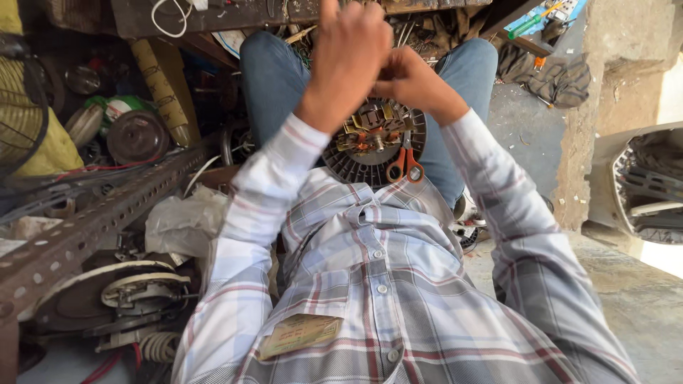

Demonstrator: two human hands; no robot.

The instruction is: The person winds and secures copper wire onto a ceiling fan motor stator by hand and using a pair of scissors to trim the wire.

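A round fan motor with copper windings and a dark finned rim rests on my lap between my knees. Orange-handled scissors lie on its near edge. My left hand is raised above the motor, fingers curled shut, back of the hand toward me. My right hand is closed just beside it, touching it, over the motor's far rim. What the fingers pinch is hidden; it may be a thin wire.
A slotted metal angle bar runs along my left. Behind it lie motor parts, a yellow fan guard and a crumpled plastic bag. A concrete pillar stands to the right. Tools lie ahead.
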